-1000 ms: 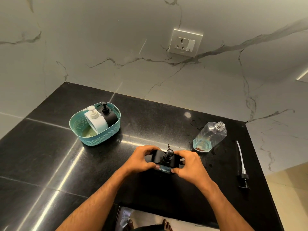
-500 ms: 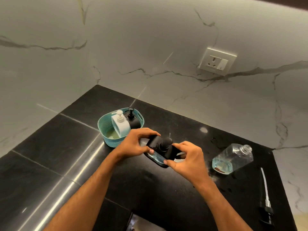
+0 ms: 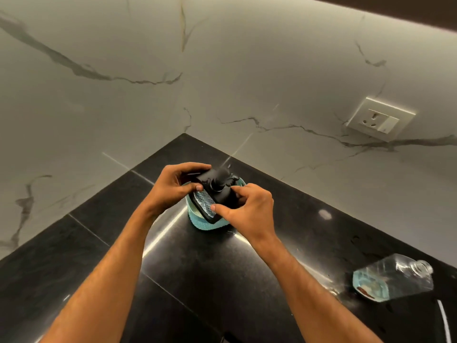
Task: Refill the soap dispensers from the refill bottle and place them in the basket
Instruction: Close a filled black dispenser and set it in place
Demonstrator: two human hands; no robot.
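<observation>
On the near right of the black worktop (image 3: 222, 280) the refill bottle (image 3: 393, 280) is left lying uncapped, a little blue liquid inside; a nudge could likely spill it. Farther off, a black soap dispenser (image 3: 217, 194) is held tilted above the teal basket (image 3: 207, 225), pinched at its ends by the left hand (image 3: 173, 186) and the right hand (image 3: 247, 206), each grip closed on it. Little room seems left in the basket, so the dispenser might be jammed or tipped, and a loose pump could leak.
</observation>
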